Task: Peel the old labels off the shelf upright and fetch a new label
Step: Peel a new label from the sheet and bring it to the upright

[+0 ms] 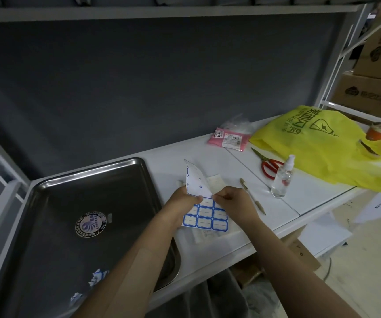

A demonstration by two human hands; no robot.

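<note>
The left hand pinches a lifted sheet; the right hand pinches the far edge of the label sheet. A hasty pull there could tear or crease it.

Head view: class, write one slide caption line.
The left hand and right hand pinch a blue-bordered label sheet beside a steel tray.

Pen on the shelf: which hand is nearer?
Right. The right hand is just left of the pen, pinching the label sheet; the left hand grips the sheet farther left, toward the metal tray.
</note>
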